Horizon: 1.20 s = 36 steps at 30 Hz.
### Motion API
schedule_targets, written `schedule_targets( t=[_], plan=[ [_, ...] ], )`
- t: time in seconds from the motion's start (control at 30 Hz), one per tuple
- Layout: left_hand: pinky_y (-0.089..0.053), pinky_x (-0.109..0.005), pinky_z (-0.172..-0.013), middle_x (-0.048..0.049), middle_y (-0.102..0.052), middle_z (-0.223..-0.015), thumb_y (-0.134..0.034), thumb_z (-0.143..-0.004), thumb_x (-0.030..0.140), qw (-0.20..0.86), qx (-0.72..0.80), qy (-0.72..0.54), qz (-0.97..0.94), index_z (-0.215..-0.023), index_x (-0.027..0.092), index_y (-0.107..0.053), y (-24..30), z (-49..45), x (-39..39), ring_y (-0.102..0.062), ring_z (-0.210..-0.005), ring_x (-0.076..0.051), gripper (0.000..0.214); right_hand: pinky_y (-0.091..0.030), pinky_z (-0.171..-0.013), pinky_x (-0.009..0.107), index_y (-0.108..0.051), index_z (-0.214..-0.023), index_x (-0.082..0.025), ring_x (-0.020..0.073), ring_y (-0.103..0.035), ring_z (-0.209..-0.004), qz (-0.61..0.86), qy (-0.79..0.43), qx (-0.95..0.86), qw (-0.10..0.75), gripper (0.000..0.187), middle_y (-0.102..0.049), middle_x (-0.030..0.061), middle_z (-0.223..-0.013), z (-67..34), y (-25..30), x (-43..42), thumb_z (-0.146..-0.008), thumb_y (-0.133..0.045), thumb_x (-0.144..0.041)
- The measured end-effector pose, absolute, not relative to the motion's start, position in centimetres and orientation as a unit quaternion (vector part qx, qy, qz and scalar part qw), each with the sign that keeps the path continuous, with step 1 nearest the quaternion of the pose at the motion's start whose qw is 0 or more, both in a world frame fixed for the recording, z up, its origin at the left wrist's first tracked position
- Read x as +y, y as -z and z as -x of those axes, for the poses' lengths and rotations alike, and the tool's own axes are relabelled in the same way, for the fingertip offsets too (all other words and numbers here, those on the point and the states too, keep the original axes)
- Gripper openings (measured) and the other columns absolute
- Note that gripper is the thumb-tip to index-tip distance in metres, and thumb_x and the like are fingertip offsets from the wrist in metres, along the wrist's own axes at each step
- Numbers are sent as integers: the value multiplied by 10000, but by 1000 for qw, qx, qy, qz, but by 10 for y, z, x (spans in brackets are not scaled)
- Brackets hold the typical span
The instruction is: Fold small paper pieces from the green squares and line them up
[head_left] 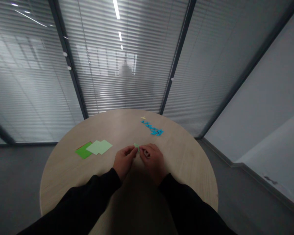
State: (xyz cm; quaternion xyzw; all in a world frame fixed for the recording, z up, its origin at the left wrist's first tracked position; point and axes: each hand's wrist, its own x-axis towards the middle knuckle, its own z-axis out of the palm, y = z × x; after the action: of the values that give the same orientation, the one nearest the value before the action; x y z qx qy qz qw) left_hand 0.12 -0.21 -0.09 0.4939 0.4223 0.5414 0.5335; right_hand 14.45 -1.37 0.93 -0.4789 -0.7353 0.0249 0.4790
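Head view: I see the round table (pixel 186 163) carrying overlapping green paper sheets (pixel 99 147) on its left part. At the far right lies a row of blue folded pieces (pixel 153 128), with a small yellow piece (pixel 143 117) at its far end. My left hand (pixel 123 161) and right hand (pixel 153 160) meet near the centre, both pinched on a small pale green paper piece (pixel 136 146) just above the table. I judge a fold is in progress; the next crease calls for aligned edges and steady pinch pressure.

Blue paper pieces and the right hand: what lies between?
Only bare round wooden table, head view, from right hand to blue paper pieces.
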Motion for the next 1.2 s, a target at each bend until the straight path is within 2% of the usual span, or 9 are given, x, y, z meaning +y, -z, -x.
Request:
schedule_targets(
  t=[0.17, 0.27, 0.37, 0.53, 0.63, 0.77, 0.9, 0.97, 1.2],
  plan=[
    [-479, -289, -723, -52, -739, -816, -761, -731, 474, 540, 419, -536, -496, -887, 145, -763, -6, -2, -6, -623, -725, -170, 365, -486, -656, 292, -732, -883, -188, 164, -602, -688, 490, -166, -682, 517, 101, -701, 46, -833, -149, -12, -13, -872, -652, -249],
    [-485, -302, -754, -67, -757, -860, -759, -739, 474, 533, 418, -530, -510, -907, 153, -771, -8, -1, -8, -642, -762, -185, 362, -499, -682, 300, -735, -868, -177, 174, -625, -728, 504, -241, -637, 531, 136, -717, 53, -838, -151, -12, -12, -831, -700, -304],
    [-484, -303, -761, -70, -760, -890, -743, -764, 473, 528, 415, -521, -526, -928, 158, -771, -7, 1, -7, -645, -777, -187, 356, -501, -677, 304, -733, -865, -166, 184, -633, -754, 505, -330, -602, 524, 208, -725, 67, -844, -154, -11, -8, -789, -734, -360],
    [-456, -270, -671, -57, -738, -842, -725, -782, 460, 509, 425, -500, -557, -914, 153, -760, -5, 5, -5, -616, -717, -168, 336, -465, -565, 263, -707, -862, -167, 147, -600, -637, 476, -473, -550, 497, 282, -705, 40, -780, -161, -10, -4, -727, -777, -404],
    [-429, -258, -620, -43, -706, -767, -717, -781, 453, 497, 434, -490, -570, -922, 142, -758, -7, 8, -3, -582, -660, -155, 343, -460, -574, 263, -718, -860, -170, 137, -585, -625, 459, -457, -593, 478, 261, -696, 28, -764, -164, -14, -5, -747, -769, -400],
    [-407, -242, -575, -9, -647, -663, -728, -765, 472, 537, 426, -470, -557, -882, 144, -750, -12, 11, -3, -526, -575, -121, 348, -475, -620, 268, -732, -919, -188, 146, -608, -674, 440, -362, -679, 463, 187, -696, 23, -777, -168, -19, -8, -820, -719, -346],
    [-451, -255, -638, -35, -683, -731, -755, -735, 496, 575, 388, -458, -556, -852, 147, -749, -16, 12, -3, -573, -640, -130, 368, -470, -610, 254, -724, -1071, -229, 138, -597, -683, 395, -245, -763, 449, 203, -681, 24, -850, -174, -20, -7, -885, -679, -295],
    [-473, -273, -675, -47, -699, -772, -778, -707, 509, 600, 371, -448, -550, -862, 147, -748, -17, 11, -3, -599, -675, -141, 395, -479, -643, 260, -740, -1050, -252, 139, -598, -717, 365, -204, -798, 434, 162, -678, 33, -906, -177, -20, -5, -924, -650, -297],
    [-467, -270, -619, -32, -683, -737, -805, -704, 471, 609, 353, -430, -565, -960, 129, -715, -19, 14, -1, -576, -614, -120, 437, -490, -657, 260, -746, -984, -253, 159, -633, -798, 333, -209, -811, 433, 143, -686, 38, -927, -185, -22, -2, -928, -665, -357]
  ],
)
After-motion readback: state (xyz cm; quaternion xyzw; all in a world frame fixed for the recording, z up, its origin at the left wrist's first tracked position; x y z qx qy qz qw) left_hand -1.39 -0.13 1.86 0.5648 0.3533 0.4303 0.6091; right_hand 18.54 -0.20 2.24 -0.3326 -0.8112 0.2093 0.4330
